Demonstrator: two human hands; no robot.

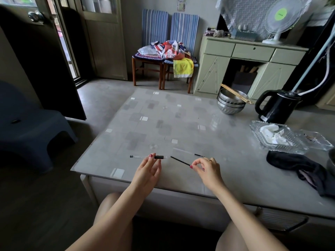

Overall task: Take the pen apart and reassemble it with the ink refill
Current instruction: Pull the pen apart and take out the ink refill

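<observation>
My left hand (147, 171) pinches a clear pen barrel (159, 157) by its black ribbed grip, holding it level just above the table's near edge. The barrel's clear rear end reaches left to a dark cap end (131, 156). My right hand (206, 167) holds a thin black ink refill (180, 161) by its rear end. The refill's tip points left toward the barrel's open front, a small gap apart. A second clear pen or refill (188, 152) lies on the table just behind my hands.
The grey patterned table (163, 124) carries stacked steel bowls (231, 104) with chopsticks, a black kettle (277, 105), a clear tray with tissue (275, 136) and a dark cloth (299, 165) at the right. A dark stool (32, 134) stands on the floor at the left.
</observation>
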